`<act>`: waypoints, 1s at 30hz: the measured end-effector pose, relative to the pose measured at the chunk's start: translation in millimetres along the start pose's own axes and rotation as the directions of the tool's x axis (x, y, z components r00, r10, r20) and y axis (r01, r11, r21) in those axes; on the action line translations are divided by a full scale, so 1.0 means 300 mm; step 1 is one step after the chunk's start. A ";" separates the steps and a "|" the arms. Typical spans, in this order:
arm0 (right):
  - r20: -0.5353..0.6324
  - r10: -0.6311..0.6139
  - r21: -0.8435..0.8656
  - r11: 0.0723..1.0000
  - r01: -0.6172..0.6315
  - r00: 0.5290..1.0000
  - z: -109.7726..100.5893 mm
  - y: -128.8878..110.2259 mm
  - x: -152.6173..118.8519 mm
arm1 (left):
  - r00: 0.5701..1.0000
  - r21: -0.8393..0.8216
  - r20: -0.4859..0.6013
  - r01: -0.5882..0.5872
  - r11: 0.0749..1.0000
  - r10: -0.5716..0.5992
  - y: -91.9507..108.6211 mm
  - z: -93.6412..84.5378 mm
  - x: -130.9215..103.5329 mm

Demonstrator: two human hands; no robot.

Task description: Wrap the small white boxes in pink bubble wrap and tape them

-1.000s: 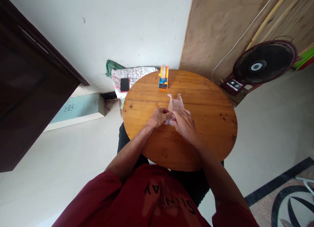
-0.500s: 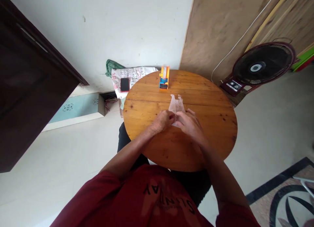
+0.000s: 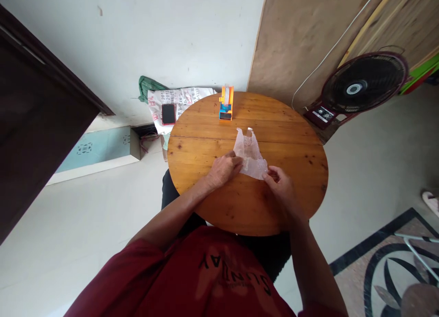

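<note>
A translucent, pale bubble-wrap-like sheet [image 3: 253, 158] lies on the round wooden table [image 3: 219, 202], its far end narrowing to ragged tips. My left hand [image 3: 224, 169] pinches the left edge of this sheet, fingers closed. At the near right corner, my right hand [image 3: 278, 179] grips it between thumb and fingers. The sheet is spread between both hands, and its exact material is hard to make out. Beyond it, toward the far edge of the table, stands an orange and blue tape dispenser [image 3: 226, 103], touched by neither hand.
A dark phone [image 3: 168, 114] lies on printed white sacking [image 3: 192, 95] left of the table, beside a green bag [image 3: 149, 87]. A dark fan [image 3: 356, 89] stands at the right. The wall [image 3: 192, 38] rises behind the table.
My right hand has moved right and slightly toward me, drawing the sheet's near right corner outward. The sheet is now spread wider. My left hand stays at its left edge.
</note>
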State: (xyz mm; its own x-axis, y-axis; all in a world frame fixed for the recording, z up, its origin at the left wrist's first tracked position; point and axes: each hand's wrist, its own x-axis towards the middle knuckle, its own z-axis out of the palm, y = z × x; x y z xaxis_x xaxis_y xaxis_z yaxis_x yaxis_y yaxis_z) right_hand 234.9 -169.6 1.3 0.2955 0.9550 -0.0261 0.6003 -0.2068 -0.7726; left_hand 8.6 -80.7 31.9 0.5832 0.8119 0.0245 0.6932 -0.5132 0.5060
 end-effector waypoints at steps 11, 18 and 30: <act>0.121 0.039 -0.115 0.993 -0.025 0.992 0.039 -0.094 0.089 | 0.999 0.083 0.031 0.013 0.996 -0.016 0.016 -0.011 -0.004; 0.011 0.020 -0.123 0.992 -0.018 1.000 0.085 -0.095 0.114 | 0.998 0.142 0.008 -0.066 0.988 0.065 0.013 -0.019 -0.002; 0.012 0.183 0.228 0.957 -0.181 0.983 0.133 -0.137 0.104 | 0.993 0.207 0.059 -0.108 0.972 0.097 0.027 -0.023 0.011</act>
State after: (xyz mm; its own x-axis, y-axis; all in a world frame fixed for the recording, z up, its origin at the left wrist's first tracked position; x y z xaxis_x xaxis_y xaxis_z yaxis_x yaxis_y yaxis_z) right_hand 189.8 -122.7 7.0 0.3917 0.9035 -0.1742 0.3515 -0.3219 -0.8791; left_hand 13.2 -80.2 41.9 0.6721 0.7401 0.0223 0.6989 -0.6441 0.3109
